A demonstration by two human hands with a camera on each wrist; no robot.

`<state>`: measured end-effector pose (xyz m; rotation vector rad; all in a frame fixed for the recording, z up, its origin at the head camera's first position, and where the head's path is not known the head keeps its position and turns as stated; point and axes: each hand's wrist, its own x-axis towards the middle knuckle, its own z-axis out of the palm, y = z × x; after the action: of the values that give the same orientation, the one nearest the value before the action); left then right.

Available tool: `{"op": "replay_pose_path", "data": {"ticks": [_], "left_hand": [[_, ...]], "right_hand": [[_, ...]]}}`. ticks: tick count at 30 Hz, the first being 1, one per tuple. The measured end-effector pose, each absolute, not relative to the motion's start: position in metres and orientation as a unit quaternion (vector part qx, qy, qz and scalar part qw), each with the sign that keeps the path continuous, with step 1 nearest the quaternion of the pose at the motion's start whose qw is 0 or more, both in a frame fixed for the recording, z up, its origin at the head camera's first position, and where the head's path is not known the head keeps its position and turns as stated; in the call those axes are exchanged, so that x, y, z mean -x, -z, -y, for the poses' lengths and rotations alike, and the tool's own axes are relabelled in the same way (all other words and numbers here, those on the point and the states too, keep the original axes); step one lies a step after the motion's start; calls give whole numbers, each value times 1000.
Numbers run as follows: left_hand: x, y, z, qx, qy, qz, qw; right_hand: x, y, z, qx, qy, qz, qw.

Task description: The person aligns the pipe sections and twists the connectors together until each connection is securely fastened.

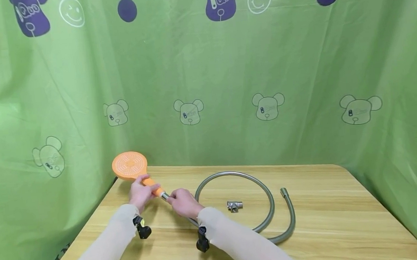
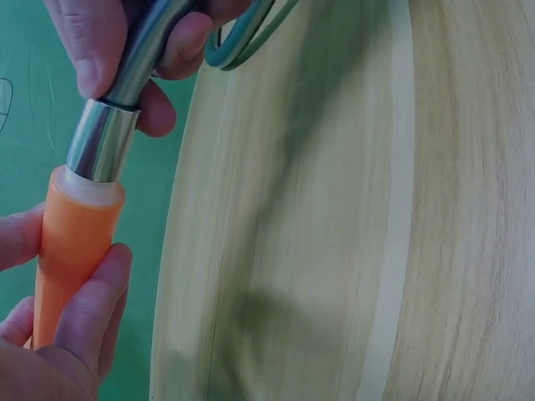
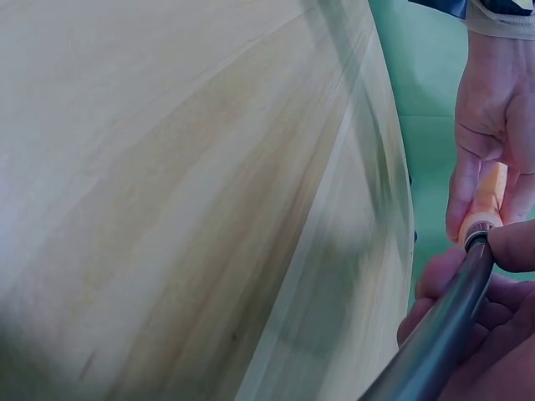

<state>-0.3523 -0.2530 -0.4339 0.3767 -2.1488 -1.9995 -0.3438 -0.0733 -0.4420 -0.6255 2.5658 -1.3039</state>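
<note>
My left hand (image 1: 141, 193) grips the handle of an orange shower head (image 1: 130, 165), whose round perforated face is turned up over the table's far left corner. The right hand (image 1: 185, 204) pinches the end of a grey shower hose (image 1: 271, 200). In the left wrist view, the hose's metal nut (image 2: 102, 140) sits at the white threaded end (image 2: 88, 188) of the orange handle; how far it is screwed on I cannot tell. From the right wrist view, the hose (image 3: 443, 334) runs back past the right fingers, in line with the handle.
A small metal tee fitting (image 1: 234, 206) lies inside the hose's loop. The hose's other end (image 1: 284, 191) rests further right, pointing away. Under everything is a wooden table (image 1: 333, 218), and a green printed curtain (image 1: 203, 65) hangs behind it and at both sides.
</note>
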Motion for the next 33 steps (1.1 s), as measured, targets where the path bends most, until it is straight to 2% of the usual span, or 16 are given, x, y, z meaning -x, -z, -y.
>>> {"op": "replay_pose_path", "data": {"ticks": [17,24,33], "left_hand": [[354,437,253,-127,678,719,91],[351,436,252,-122,679,716,101],[351,437,251,-116,681,714,115]], "right_hand": [[349,447,74,239,417,-874,73],[350,446,76,225,425,-872,92],[347,445,77,190,489,-848,82]]}}
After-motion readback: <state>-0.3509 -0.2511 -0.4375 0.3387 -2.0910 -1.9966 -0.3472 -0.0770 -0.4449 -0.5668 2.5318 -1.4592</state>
